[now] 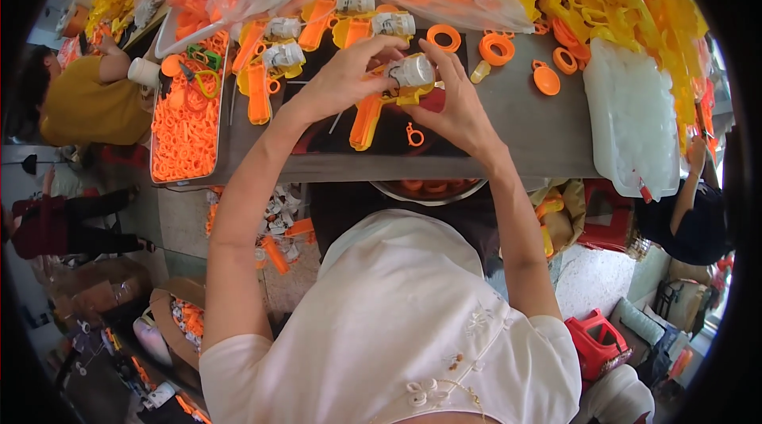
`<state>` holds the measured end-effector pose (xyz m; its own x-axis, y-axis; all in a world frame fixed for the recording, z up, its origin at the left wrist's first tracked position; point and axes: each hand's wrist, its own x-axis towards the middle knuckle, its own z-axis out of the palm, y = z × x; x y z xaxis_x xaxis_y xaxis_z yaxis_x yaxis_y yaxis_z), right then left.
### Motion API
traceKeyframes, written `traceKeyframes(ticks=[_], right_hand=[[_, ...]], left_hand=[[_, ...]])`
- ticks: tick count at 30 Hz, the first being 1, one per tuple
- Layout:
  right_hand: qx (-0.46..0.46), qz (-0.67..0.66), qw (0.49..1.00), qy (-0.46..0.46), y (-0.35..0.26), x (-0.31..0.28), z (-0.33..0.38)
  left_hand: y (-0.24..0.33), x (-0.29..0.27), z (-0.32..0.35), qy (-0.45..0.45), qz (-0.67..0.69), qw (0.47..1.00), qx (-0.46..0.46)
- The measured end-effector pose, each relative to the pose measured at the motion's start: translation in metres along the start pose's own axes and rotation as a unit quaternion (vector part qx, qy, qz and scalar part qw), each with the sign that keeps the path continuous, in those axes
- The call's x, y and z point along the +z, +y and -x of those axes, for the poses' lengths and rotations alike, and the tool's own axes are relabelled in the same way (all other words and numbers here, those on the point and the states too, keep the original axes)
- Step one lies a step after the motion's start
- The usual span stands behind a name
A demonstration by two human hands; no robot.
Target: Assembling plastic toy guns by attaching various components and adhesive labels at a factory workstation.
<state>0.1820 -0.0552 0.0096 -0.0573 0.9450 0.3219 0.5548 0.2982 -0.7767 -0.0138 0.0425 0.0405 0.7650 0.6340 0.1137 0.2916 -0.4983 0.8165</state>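
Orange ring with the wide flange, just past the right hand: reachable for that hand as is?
Probably yes, once freed. The orange ring lies on bare tabletop just beyond the right hand, nothing between. But that hand and the left hand both grip the toy gun.

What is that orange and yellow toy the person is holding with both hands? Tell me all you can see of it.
The toy looks like glossy plastic: a long orange handle slanting down-left toward the table, a yellow body, and a small whitish bottle lying sideways on top. The left hand grips it from the left, the right hand from the right, fingertips on the bottle. It is held just above the dark table middle.
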Motion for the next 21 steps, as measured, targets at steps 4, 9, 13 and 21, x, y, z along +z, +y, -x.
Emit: traceKeyframes(ticks=[4, 9, 13, 21], right_hand=[[-0.03, -0.008, 0.999, 0.014, 0.004, 0.004, -0.005], [0.02, -0.06, 0.998, 0.007, -0.003, 0.003, -0.01], [0.032, -0.066, 0.997, 0.007, -0.004, 0.004, -0.013], [0.037, -0.058, 0.997, 0.029, -0.009, 0.007, -0.009]], left_hand=[[-0.013, -0.004, 0.003, -0.015, 0.073, 0.997, 0.005], [-0.019, -0.006, 0.004, -0.015, 0.108, 0.994, 0.006], [-0.021, -0.004, 0.004, -0.001, 0.086, 0.996, 0.01], [-0.022, 0.011, 0.012, 0.077, 0.018, 0.994, 0.075]])
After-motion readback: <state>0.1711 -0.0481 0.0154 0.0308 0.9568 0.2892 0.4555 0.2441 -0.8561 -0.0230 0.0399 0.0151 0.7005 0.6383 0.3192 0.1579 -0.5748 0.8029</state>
